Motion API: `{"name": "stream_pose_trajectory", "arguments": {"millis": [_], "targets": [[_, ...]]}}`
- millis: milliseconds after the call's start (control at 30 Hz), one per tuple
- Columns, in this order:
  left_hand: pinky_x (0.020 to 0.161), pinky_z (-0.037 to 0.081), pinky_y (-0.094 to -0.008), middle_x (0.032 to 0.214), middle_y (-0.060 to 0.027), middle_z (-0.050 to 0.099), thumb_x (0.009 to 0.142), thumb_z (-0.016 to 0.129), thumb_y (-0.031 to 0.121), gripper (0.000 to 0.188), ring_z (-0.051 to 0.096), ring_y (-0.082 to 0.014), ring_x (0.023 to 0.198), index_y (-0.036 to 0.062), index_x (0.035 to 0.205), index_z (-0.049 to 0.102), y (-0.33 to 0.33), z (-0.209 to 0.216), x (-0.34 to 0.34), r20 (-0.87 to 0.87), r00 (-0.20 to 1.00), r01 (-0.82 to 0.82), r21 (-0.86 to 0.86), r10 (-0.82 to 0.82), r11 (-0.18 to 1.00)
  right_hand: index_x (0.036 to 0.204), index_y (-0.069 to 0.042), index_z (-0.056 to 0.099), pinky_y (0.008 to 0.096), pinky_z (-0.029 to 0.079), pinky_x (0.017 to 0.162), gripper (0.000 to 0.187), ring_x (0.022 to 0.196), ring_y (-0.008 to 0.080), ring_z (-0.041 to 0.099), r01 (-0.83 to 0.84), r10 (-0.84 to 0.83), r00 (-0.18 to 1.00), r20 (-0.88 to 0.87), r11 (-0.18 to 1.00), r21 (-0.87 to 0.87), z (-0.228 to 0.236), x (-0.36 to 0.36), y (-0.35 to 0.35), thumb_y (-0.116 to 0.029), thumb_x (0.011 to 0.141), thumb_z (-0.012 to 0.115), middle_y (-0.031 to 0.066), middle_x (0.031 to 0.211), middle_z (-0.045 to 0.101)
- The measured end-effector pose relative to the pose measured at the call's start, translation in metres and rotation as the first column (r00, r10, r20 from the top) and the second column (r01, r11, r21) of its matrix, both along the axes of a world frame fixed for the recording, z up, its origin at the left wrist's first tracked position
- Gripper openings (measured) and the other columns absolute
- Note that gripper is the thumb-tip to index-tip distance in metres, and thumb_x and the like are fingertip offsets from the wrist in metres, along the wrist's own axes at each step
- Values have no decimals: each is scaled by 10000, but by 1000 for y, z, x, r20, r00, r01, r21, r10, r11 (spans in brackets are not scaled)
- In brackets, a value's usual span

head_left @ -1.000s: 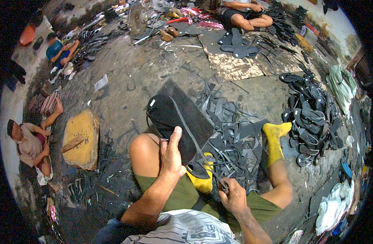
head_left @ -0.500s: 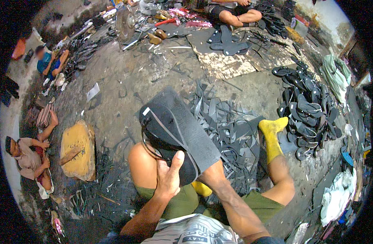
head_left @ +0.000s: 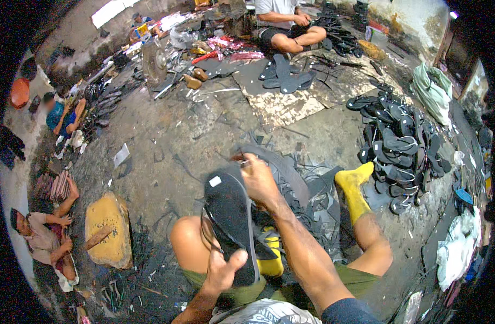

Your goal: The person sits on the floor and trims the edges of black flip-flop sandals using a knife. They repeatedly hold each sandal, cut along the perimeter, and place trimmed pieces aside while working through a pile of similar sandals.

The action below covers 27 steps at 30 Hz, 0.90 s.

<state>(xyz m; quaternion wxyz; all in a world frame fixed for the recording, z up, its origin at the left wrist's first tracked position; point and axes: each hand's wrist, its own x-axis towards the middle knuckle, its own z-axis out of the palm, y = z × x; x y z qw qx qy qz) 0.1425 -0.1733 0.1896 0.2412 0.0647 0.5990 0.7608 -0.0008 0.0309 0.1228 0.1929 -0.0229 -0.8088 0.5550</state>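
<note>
My left hand (head_left: 224, 270) is closed round the heel end of a black flip-flop (head_left: 228, 216) with a white label at its toe. Its sole tilts up above my left knee, and its strap loop hangs at the left side. By the toe edge, my right hand (head_left: 260, 181) is closed on a small brown-handled cutting tool (head_left: 240, 158). Motion blurs the tool, and its blade cannot be made out. A curved strip of black rubber sheet (head_left: 290, 178) bends away from the sole on the right, partly behind my right hand.
Black rubber offcuts (head_left: 320, 210) lie between my legs. Right of my yellow-socked foot (head_left: 355, 186) is a heap of flip-flops (head_left: 401, 143). A yellow block (head_left: 109, 229) stands at the left. Other people sit at the left and far side, near cut soles (head_left: 287, 75).
My right hand has come up from under the sheet to the toe edge. The rubber sheet around the sole now curls off to the right. The view has tilted upward a little.
</note>
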Motion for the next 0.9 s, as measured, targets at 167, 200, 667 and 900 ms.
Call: {"name": "stream_pose_trajectory", "arguments": {"millis": [167, 200, 667, 900], "targets": [[1112, 382, -399, 1343, -91, 549, 824, 791, 193, 776, 522, -216, 1241, 12, 1460, 387, -4, 7, 7, -165, 964, 193, -92, -206, 977, 1223, -38, 589, 249, 448, 504, 411, 600, 98, 561, 199, 17, 937, 348, 795, -573, 53, 84, 32, -385, 1005, 603, 25, 831, 616], [1126, 366, -406, 1362, -92, 537, 825, 792, 196, 796, 509, -219, 1260, 11, 1475, 371, -4, 7, 7, -128, 982, 126, -117, -141, 985, 1251, -43, 586, 271, 497, 525, 499, 635, 125, 602, 74, 213, 917, 337, 741, -668, 55, 107, 27, -478, 1007, 569, 44, 891, 636], [927, 498, -336, 1117, -24, 642, 1018, 573, 437, 450, 624, -156, 997, 57, 1260, 570, -15, 25, -38, 101, 994, -11, -204, 32, 979, 1158, -6, 602, 400, 565, 816, 404, 921, 276, 724, 5, 64, 946, 317, 977, -212, 49, 246, -30, -297, 921, 752, 180, 1066, 711], [973, 457, -343, 1164, -40, 613, 993, 605, 426, 499, 592, -184, 1074, 32, 1296, 555, -31, 11, -29, 229, 968, -52, -199, 98, 979, 1113, -124, 637, 455, 561, 716, 359, 826, 352, 668, -176, 74, 866, 495, 971, 163, -13, 291, -40, -143, 773, 750, 138, 904, 622]]}}
